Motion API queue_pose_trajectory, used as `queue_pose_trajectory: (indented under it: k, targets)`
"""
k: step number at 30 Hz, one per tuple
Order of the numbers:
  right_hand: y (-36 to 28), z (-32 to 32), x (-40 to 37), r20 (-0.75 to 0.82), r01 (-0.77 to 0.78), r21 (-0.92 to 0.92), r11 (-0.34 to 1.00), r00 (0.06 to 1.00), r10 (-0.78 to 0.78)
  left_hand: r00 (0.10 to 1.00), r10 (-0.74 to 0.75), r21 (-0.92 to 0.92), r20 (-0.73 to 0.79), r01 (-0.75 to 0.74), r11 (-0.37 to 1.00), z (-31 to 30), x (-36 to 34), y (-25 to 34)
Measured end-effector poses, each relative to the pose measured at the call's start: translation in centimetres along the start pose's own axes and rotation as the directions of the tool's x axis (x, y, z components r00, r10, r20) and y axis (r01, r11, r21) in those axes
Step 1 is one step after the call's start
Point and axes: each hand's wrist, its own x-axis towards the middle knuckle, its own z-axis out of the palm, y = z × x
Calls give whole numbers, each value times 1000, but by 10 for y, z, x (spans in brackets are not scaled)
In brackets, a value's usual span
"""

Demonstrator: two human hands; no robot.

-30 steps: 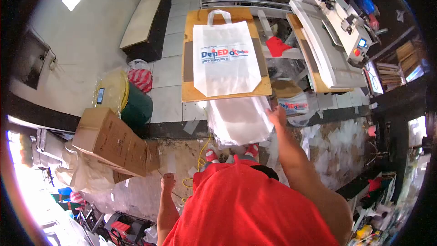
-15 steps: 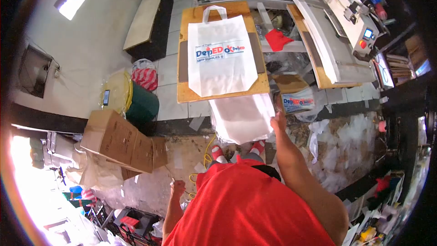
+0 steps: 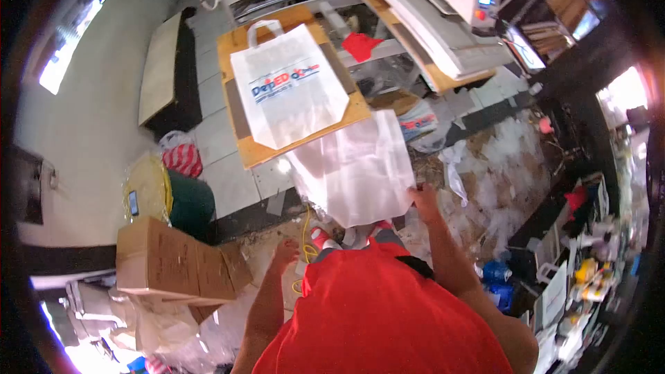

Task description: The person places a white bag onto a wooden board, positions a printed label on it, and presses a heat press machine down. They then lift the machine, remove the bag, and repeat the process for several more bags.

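A white tote bag printed "DepED" in blue and red (image 3: 280,107) lies flat on the wooden board (image 3: 253,158), its handle loop (image 3: 265,30) at the far end. Below the board's front edge spreads a plain white bag (image 3: 353,166), with no print showing; the board hides its upper part. My right hand (image 3: 424,202) is closed on this plain bag's lower right corner. My left hand (image 3: 285,253) is slightly blurred, held low left of my legs, its fingers apart and nothing visible in them. The nearest thing to it is a yellow cord (image 3: 305,249) on the floor.
A heat press machine (image 3: 443,21) stands at back right. A red cloth (image 3: 361,46) lies beside the board. Another printed bag (image 3: 418,123) sits in a box on the right. Cardboard boxes (image 3: 170,260) and a green drum (image 3: 192,202) stand left. White scraps litter the floor.
My head view has turned and tilted. My left hand has come up and inward toward my legs. The plain bag is spread wider, its corner still in my right hand.
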Motion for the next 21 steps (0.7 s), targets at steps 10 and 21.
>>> queue_pose_trajectory:
  k: [10,21]
  targets:
    - [-14,-47,-106,-89,-62,74,995,994,68,985,147,-43,87,-144,989,169,-27,134]
    - [-98,-144,-163,113,291,-42,956,952,-284,731,679,510,-72,-558,655,245,-203,209]
